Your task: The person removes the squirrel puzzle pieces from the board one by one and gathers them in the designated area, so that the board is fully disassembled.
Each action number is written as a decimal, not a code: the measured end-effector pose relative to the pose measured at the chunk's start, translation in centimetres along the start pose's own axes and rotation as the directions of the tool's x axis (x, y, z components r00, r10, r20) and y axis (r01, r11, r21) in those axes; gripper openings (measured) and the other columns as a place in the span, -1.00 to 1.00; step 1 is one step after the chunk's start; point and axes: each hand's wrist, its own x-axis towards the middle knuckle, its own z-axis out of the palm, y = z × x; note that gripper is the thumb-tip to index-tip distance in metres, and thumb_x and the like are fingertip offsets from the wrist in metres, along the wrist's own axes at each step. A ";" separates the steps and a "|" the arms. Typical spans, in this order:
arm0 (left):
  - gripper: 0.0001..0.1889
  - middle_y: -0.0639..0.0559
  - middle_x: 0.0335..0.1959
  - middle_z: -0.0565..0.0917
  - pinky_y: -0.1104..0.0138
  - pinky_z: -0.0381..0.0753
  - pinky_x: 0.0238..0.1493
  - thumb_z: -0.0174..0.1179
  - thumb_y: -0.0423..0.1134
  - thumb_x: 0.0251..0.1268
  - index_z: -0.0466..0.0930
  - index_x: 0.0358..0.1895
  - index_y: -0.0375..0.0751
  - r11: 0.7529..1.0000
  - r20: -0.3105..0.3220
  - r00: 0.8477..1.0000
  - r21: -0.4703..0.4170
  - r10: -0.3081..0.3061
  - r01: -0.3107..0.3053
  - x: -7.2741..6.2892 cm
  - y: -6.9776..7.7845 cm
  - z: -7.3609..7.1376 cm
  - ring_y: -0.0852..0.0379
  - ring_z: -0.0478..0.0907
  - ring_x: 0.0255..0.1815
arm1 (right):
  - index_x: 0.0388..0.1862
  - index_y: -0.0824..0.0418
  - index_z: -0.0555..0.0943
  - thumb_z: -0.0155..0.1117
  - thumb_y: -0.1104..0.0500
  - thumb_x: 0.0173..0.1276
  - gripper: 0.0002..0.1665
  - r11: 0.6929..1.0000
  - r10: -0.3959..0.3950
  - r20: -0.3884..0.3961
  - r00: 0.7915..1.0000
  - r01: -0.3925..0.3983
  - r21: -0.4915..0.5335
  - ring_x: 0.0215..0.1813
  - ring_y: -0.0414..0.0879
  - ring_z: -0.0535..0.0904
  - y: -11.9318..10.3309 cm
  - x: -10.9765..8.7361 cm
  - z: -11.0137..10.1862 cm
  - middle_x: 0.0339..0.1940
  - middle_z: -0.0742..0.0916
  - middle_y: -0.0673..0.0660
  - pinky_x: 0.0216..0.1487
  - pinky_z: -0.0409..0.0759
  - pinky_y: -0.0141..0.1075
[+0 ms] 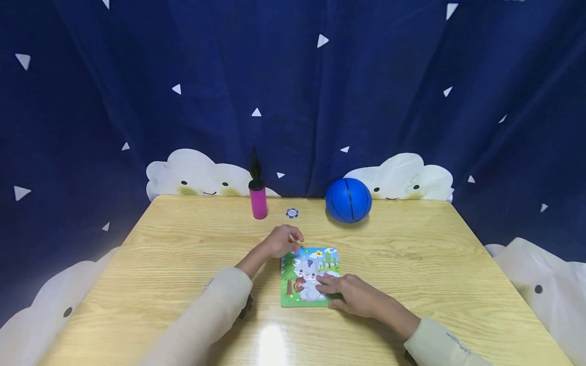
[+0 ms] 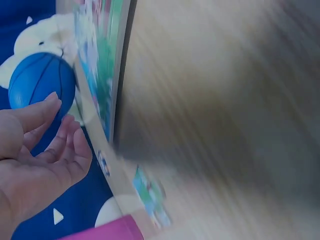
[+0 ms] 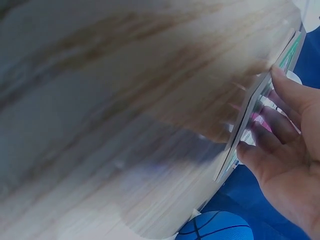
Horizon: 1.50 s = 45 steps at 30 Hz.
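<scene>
Navy curtain (image 1: 284,76) backs the tabletop (image 1: 412,254); the left hand (image 1: 282,241), fingers parted, hovers near a squirrel picture board (image 1: 305,280) (right hand (image 1: 351,295), spread, touches it).

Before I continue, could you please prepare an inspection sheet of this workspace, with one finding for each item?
Surface: table, light wood grain, shiny toward the person.
Job's things: squirrel picture board, lying flat; small colourful piece, blurred, apparently on the table, clear only from the left wrist.
Clutter: pink cylinder with black top, round token and blue ball, along the far side.
Left hand: at the board's far left corner, seen holding nothing; contact unclear.
Right hand: fingers on the board's right part.
Cables: nothing seen.
Surroundings: dark blue curtain with white triangles and clouds.
</scene>
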 end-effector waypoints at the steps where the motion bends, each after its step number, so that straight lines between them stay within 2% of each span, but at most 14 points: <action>1: -0.83 -0.15 -0.15 0.64 0.36 0.54 -0.26 0.23 -0.45 0.16 0.63 -0.16 -0.30 1.000 0.008 1.000 -0.001 0.005 -0.005 0.0 0.2 0.3 0.08 0.55 -0.25 | 0.20 0.22 0.54 0.32 0.14 0.23 -0.47 1.000 0.000 0.000 1.000 0.000 0.000 0.28 0.07 0.49 0.0 0.0 0.0 0.29 0.53 0.20 0.19 0.51 -0.02; 8: -0.83 -0.11 -0.12 0.64 0.25 0.56 -0.06 0.23 -0.44 0.18 0.64 -0.15 -0.26 1.000 0.049 0.998 0.001 0.031 -0.031 0.4 1.0 2.0 0.02 0.57 -0.10 | 0.19 0.21 0.55 0.32 0.14 0.22 -0.47 1.000 0.006 0.001 1.000 -0.006 -0.002 0.28 0.07 0.49 0.0 0.0 0.1 0.29 0.54 0.19 0.19 0.51 -0.01; 11: -0.82 -0.11 -0.11 0.64 0.24 0.56 -0.04 0.23 -0.43 0.18 0.64 -0.14 -0.26 1.000 0.069 0.997 -0.010 0.020 -0.019 0.6 1.4 2.6 0.04 0.56 -0.10 | 0.19 0.21 0.55 0.33 0.13 0.22 -0.47 1.000 0.005 0.000 1.000 -0.005 -0.006 0.28 0.07 0.50 0.1 0.0 0.1 0.29 0.54 0.18 0.18 0.51 -0.01; 19: -0.84 -0.09 -0.14 0.62 0.26 0.56 -0.02 0.16 -0.45 0.24 0.66 -0.15 -0.24 0.999 0.084 0.996 0.035 0.018 -0.021 0.8 1.8 3.8 0.04 0.55 -0.10 | 0.20 0.20 0.54 0.31 0.11 0.24 -0.47 1.000 0.016 0.020 1.000 -0.016 -0.021 0.30 0.05 0.48 0.0 0.1 0.0 0.31 0.53 0.17 0.19 0.51 -0.02; 25: -0.80 -0.06 -0.09 0.55 0.26 0.55 -0.03 0.08 -0.45 0.30 0.69 -0.20 -0.16 0.996 0.082 0.997 0.089 -0.015 0.008 0.9 2.1 4.3 0.06 0.51 -0.13 | 0.20 0.22 0.54 0.32 0.13 0.23 -0.46 1.000 0.019 0.017 1.000 -0.019 -0.007 0.31 0.05 0.47 0.0 0.0 0.0 0.31 0.52 0.18 0.20 0.50 -0.02; 32: -0.66 -0.04 -0.11 0.52 0.22 0.49 0.08 0.07 -0.59 0.10 0.70 -0.24 -0.10 0.988 0.070 0.995 0.147 -0.067 0.056 1.0 2.4 4.7 0.00 0.42 0.00 | 0.19 0.23 0.54 0.33 0.13 0.23 -0.47 1.000 -0.006 0.001 1.000 0.006 -0.021 0.29 0.07 0.49 0.1 0.0 0.0 0.29 0.54 0.19 0.18 0.52 -0.02; 36: -0.66 -0.05 -0.08 0.52 0.21 0.46 0.10 0.05 -0.56 0.13 0.70 -0.23 -0.08 0.982 0.069 0.995 0.177 -0.076 0.063 1.0 2.6 4.7 0.00 0.37 0.02 | 0.19 0.22 0.54 0.32 0.12 0.23 -0.47 1.000 -0.004 0.006 1.000 0.004 -0.024 0.29 0.07 0.48 0.1 0.0 0.1 0.30 0.53 0.18 0.19 0.51 -0.02; 45: -0.70 -0.01 -0.17 0.55 0.22 0.46 0.06 -0.01 -0.52 0.25 0.68 -0.21 -0.10 0.990 0.071 0.995 0.131 -0.066 0.056 1.1 2.6 4.4 0.02 0.40 -0.03 | 0.19 0.21 0.55 0.32 0.12 0.24 -0.47 1.000 -0.003 0.003 1.000 0.003 -0.030 0.29 0.06 0.48 0.1 0.0 0.0 0.30 0.54 0.18 0.19 0.51 -0.03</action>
